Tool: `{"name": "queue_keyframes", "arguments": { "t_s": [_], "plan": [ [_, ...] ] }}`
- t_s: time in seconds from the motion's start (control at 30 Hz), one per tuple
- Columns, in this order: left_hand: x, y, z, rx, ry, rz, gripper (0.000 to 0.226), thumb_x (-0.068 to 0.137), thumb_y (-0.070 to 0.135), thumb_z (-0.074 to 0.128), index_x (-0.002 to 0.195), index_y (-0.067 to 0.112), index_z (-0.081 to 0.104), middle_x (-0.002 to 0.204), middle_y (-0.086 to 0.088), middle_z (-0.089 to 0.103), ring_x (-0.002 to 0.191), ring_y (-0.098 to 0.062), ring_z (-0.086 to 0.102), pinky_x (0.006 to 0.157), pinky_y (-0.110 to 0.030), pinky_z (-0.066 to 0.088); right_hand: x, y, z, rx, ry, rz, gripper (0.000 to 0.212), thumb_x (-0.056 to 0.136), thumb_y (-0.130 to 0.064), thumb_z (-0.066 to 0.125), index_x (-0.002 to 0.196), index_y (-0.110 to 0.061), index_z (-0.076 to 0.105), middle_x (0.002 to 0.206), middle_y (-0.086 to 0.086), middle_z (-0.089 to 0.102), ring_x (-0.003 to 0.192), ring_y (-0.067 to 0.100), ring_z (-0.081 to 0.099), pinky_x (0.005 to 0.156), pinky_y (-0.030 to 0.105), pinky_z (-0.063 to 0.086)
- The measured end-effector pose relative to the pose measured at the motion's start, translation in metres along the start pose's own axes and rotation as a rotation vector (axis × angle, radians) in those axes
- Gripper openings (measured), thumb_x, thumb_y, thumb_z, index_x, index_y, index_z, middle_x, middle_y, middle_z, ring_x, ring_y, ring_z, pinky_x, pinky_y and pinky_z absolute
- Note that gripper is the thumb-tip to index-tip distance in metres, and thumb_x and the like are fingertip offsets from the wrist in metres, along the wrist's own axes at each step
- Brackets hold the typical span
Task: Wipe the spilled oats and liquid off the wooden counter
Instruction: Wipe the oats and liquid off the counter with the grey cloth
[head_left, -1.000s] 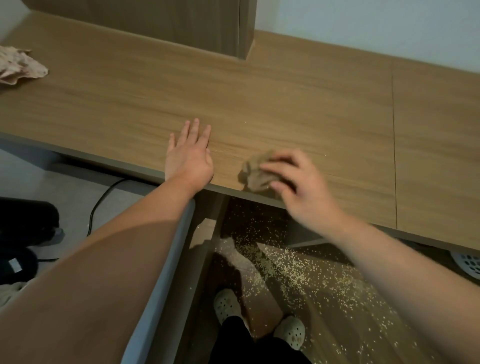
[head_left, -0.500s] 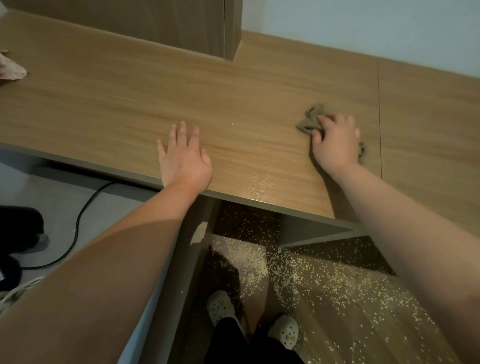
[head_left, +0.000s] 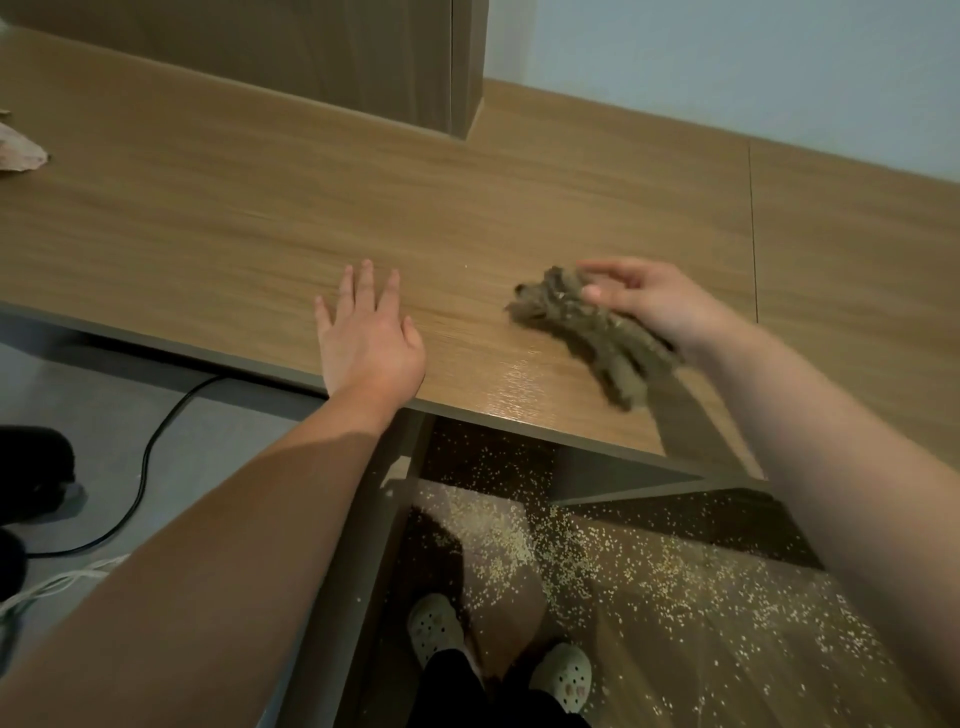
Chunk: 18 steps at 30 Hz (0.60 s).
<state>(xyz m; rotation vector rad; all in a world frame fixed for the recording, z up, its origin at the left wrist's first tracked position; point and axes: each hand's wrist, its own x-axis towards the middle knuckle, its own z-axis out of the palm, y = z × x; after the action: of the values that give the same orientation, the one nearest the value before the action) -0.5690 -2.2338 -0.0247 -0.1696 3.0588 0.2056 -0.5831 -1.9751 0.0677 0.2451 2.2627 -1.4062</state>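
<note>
One desk (head_left: 260, 218), one brown rag (head_left: 587, 327), one crumpled cloth (head_left: 18, 153). Two hands: left hand (head_left: 369, 343), right hand (head_left: 654, 306). Down below: two clogs (head_left: 435, 629), one black cable (head_left: 147, 457), uncountable oats (head_left: 498, 545).

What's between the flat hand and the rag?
In the head view, bare counter lies between the left hand and the rag, with one tiny pale speck.

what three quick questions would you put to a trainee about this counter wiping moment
1. True or false: the left hand lies flat on the counter.
2. Which hand holds the brown cloth? A: left hand. B: right hand.
3. Fill the gap: most of the spilled oats in view lie on the ____.
Key: 1 true; 2 B; 3 floor.
</note>
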Motion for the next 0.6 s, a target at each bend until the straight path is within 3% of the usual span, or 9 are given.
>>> {"name": "queue_keyframes", "arguments": {
  "t_s": [0.07,0.13,0.23,0.27,0.33,0.4,0.47,0.6],
  "plan": [
    [0.001,-0.001,0.0,0.007,-0.002,-0.001,0.06,0.1,0.034,0.027,0.157,0.021,0.015,0.166,-0.007,0.006,0.153,-0.024,0.002,0.122,-0.052,0.007,0.028,0.003,-0.029,-0.25,0.254,-0.021,0.044,0.095,-0.016,0.061,0.138,-0.015,0.052,0.131,0.002,0.058,0.11,0.012,0.057,0.092,0.014,0.043],
    [0.0,-0.001,0.0,0.007,-0.004,0.001,0.06,0.1,0.034,0.027,0.157,0.022,0.015,0.166,-0.007,0.006,0.153,-0.024,0.001,0.122,-0.052,0.007,0.047,0.01,-0.051,-0.379,0.555,-0.047,0.043,0.095,-0.015,0.06,0.138,-0.016,0.052,0.139,0.004,0.053,0.126,0.02,0.051,0.108,0.029,0.038],
    [0.0,0.0,-0.001,0.0,-0.006,0.01,0.06,0.1,0.034,0.027,0.157,0.021,0.014,0.166,-0.007,0.005,0.153,-0.024,0.0,0.122,-0.052,0.007,0.051,0.017,-0.058,-0.518,0.873,-0.182,0.038,0.098,-0.011,0.048,0.135,-0.013,0.054,0.135,0.011,0.054,0.127,0.03,0.047,0.11,0.041,0.036],
    [-0.001,0.0,-0.001,-0.003,-0.006,0.011,0.06,0.1,0.035,0.027,0.157,0.021,0.014,0.166,-0.007,0.005,0.153,-0.024,0.001,0.123,-0.052,0.007,0.048,0.021,-0.053,-0.588,0.891,-0.256,0.038,0.099,-0.012,0.044,0.135,-0.011,0.054,0.135,0.012,0.055,0.129,0.03,0.045,0.111,0.041,0.034],
    [-0.001,0.0,-0.001,-0.005,-0.003,0.012,0.06,0.1,0.035,0.026,0.157,0.021,0.014,0.166,-0.007,0.006,0.153,-0.024,0.001,0.122,-0.052,0.007,0.045,0.033,-0.036,-0.76,0.745,-0.368,0.042,0.101,-0.023,0.038,0.14,-0.013,0.048,0.146,0.012,0.046,0.137,0.031,0.036,0.117,0.047,0.024],
    [-0.001,-0.001,-0.001,-0.007,-0.003,0.013,0.06,0.1,0.034,0.027,0.157,0.021,0.015,0.166,-0.007,0.006,0.153,-0.024,0.001,0.123,-0.052,0.006,0.048,0.049,-0.026,-0.927,0.502,-0.312,0.049,0.103,-0.041,0.031,0.149,-0.022,0.037,0.159,0.007,0.027,0.146,0.03,0.022,0.118,0.055,0.01],
    [-0.001,-0.001,-0.001,-0.009,-0.001,0.014,0.06,0.1,0.034,0.028,0.157,0.021,0.016,0.165,-0.008,0.006,0.153,-0.024,0.002,0.123,-0.052,0.006,0.057,0.062,-0.025,-0.977,0.385,-0.216,0.054,0.102,-0.049,0.028,0.151,-0.028,0.03,0.163,0.003,0.016,0.149,0.027,0.013,0.117,0.061,0.009],
    [-0.002,0.0,0.0,-0.006,-0.003,0.016,0.06,0.1,0.034,0.026,0.157,0.021,0.013,0.166,-0.007,0.004,0.153,-0.024,0.0,0.123,-0.052,0.006,0.074,0.062,-0.019,-0.938,0.453,-0.215,0.057,0.1,-0.053,0.033,0.15,-0.026,0.036,0.161,0.004,0.024,0.148,0.026,0.019,0.116,0.058,0.018]
  ]
}}
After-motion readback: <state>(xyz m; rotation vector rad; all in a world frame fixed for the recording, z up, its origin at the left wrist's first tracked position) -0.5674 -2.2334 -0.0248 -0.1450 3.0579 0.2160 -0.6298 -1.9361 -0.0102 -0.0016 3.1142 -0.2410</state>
